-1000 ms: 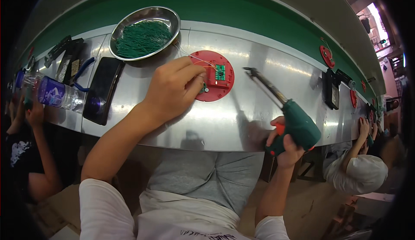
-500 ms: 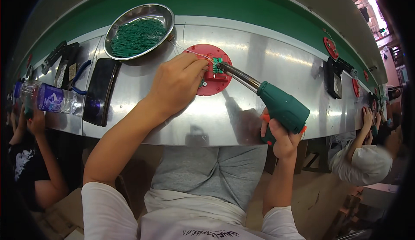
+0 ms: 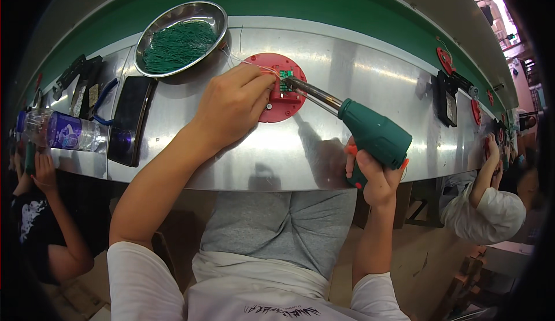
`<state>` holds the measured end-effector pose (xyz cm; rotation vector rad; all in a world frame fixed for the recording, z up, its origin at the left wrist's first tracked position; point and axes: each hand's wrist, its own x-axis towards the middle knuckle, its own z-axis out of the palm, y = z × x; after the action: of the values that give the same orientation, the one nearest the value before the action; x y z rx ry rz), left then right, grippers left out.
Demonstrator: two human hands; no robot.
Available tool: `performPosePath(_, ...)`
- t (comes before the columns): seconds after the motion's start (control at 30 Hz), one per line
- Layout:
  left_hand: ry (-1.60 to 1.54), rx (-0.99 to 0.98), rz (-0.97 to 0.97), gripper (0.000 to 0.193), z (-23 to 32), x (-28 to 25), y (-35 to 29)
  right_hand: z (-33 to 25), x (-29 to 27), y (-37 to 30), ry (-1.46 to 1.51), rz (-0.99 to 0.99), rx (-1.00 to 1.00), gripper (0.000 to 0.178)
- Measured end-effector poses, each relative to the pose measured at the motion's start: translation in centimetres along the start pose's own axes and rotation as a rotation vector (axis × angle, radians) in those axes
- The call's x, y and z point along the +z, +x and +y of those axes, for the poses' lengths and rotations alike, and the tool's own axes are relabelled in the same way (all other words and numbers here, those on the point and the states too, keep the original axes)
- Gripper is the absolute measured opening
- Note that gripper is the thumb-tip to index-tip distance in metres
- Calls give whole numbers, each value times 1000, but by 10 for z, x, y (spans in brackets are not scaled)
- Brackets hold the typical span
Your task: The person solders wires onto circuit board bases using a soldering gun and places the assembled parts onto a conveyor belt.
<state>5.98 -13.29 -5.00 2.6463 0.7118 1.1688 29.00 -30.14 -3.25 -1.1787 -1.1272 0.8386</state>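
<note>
A round red plastic base [image 3: 292, 106] lies on the metal bench with a small green circuit board [image 3: 284, 78] on it. My left hand [image 3: 231, 104] rests over the base's left side, fingertips pinched at the board on a thin wire. Pale thin wires [image 3: 232, 57] run from there toward the bowl. My right hand [image 3: 378, 179] grips the handle of a green soldering gun [image 3: 377, 133] with orange parts. The gun's metal tip reaches to the board, close to my left fingertips. The fingers hide the exact contact.
A steel bowl [image 3: 139, 64] of short green wires stands at the back left. Nearer lie a black phone [image 3: 132, 121], blue-handled pliers [image 3: 103, 104] and a plastic bottle [image 3: 63, 131]. A black holder [image 3: 445, 101] stands at right. Other people work on both sides.
The whole view has shifted slightly, so bench things sit a little higher and further left. Both hands keep their hold, with the gun's tip still at the board.
</note>
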Motion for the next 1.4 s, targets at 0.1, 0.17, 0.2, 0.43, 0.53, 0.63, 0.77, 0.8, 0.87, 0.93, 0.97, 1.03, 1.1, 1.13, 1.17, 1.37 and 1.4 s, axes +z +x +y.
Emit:
performPosePath(0.1, -8, 10, 23, 13, -1, 1, 0, 0, -2, 1, 21, 3, 25, 12)
performPosePath(0.17, -8, 5, 22, 13, 0, 1, 0, 1, -5, 2, 13, -13, 25, 12)
performPosePath(0.2, -5, 6, 24, 13, 0, 1, 0, 1, -8, 3, -11, -63, 42, 23)
performPosePath(0.43, 18, 9, 22, 14, 1, 1, 0, 10, -9, 4, 195, 36, 31, 54)
performPosePath(0.53, 30, 22, 26, 14, 1, 1, 1, 9, -9, 3, 193, 94, -51, 52)
performPosePath(0.63, 32, 14, 21, 14, 2, 1, 2, 10, -10, 2, 162, 98, -33, 50)
performPosePath(0.77, 42, 15, 36, 13, 1, 4, 0, 14, -14, -1, 164, 125, -34, 49)
performPosePath(0.8, 24, 19, 24, 17, 1, 5, -1, 15, -15, -2, 169, 122, -29, 48)
performPosePath(0.87, 28, 30, -7, 20, 0, 3, -4, 13, -15, -6, 204, 171, 45, 43)
performPosePath(0.93, 46, 36, 6, 18, 2, 4, -5, 13, -14, -7, 165, 216, 41, 41)
performPosePath(0.97, 61, 41, 20, 17, 3, 4, -6, 14, -13, -6, 176, 233, 14, 42)
performPosePath(1.03, 105, 25, 26, 16, 3, 5, -7, 15, -15, -4, 169, 154, -19, 40)
performPosePath(1.1, 113, 19, 52, 16, 5, 5, -6, 14, -15, -4, 186, 161, -9, 37)
performPosePath(1.13, 125, 23, 52, 14, 6, 4, -6, 14, -17, -3, 196, 101, -33, 36)
performPosePath(1.17, 143, 6, 38, 13, 8, 2, -5, 14, -17, -3, 176, 130, -25, 37)
performPosePath(1.37, 34, -31, 320, 30, 23, -15, 4, 18, -16, -1, 119, 204, -63, 37)
performPosePath(1.4, 35, -37, 321, 30, 25, -17, 6, 19, -15, -2, 103, 225, -55, 37)
